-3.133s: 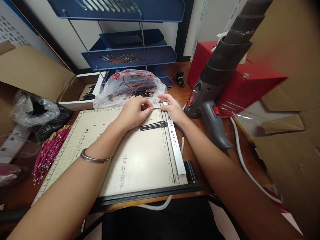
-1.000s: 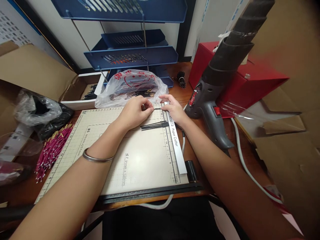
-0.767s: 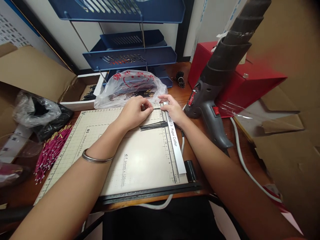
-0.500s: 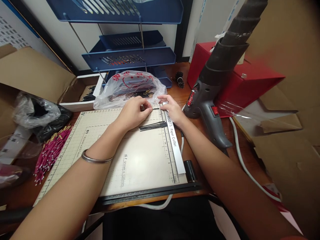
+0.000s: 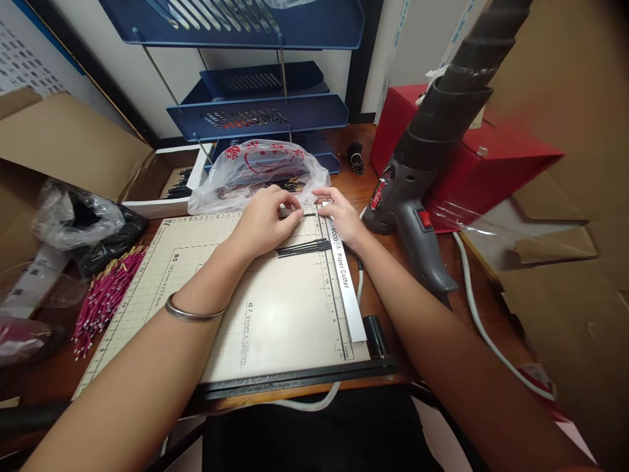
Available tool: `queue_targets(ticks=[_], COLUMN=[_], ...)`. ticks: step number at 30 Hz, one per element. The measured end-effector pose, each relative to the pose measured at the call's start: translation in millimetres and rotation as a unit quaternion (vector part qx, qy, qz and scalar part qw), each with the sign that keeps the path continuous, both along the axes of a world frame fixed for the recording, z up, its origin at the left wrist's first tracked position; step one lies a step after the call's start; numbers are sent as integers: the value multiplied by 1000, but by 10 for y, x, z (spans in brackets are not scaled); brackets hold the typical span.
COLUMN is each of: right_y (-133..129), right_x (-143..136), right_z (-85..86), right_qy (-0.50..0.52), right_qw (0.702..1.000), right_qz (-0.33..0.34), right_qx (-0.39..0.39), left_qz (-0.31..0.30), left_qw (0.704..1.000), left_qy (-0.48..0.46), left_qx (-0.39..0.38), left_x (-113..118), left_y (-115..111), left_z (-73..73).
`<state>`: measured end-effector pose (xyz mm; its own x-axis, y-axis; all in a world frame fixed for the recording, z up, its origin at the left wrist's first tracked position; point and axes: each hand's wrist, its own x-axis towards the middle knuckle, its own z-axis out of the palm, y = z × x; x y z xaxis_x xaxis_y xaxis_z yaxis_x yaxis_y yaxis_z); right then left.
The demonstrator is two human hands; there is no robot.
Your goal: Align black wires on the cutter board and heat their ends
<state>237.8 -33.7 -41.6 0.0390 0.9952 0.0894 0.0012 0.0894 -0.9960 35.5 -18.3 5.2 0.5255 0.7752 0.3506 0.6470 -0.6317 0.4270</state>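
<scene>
My left hand rests at the top of the cream paper cutter board, thumb and fingertips closed on the left end of a thin black rod. My right hand lies over the upper end of the white strip marked "Paper Cutter". Its fingers are stretched out and apart from the thumb, which is by the rod's right end; whether it touches is unclear. Below both hands, a small row of black rods lies on the board, reaching to the strip. A metal bangle circles my left wrist.
Behind the board are a clear plastic bag of gold-tipped black rods and a blue rack. Magenta rods are piled at the left. A grey heat gun stands right, before a red box. A black bundle lies behind.
The whole view has shifted slightly, with things appearing a little further right. Both hands keep nearly the same pose at the top of the board.
</scene>
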Motion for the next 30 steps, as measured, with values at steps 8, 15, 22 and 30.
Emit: queue_targets(ticks=[8, 15, 22, 30], right_y=[-22, -18, -20, -196], right_x=[8, 6, 1, -24], right_z=[-3, -25, 4, 204], right_qy=[-10, 0, -20, -134], right_qw=[1000, 1000, 1000, 971], right_qz=[1, -4, -8, -167], right_qx=[12, -3, 1, 104], left_qz=[-174, -174, -161, -118], left_qw=[984, 983, 985, 991], left_qy=[10, 36, 39, 57], left_qx=[27, -39, -51, -9], left_x=[-11, -28, -17, -21], left_y=[-232, -196, -196, -159], left_z=[158, 130, 143, 145])
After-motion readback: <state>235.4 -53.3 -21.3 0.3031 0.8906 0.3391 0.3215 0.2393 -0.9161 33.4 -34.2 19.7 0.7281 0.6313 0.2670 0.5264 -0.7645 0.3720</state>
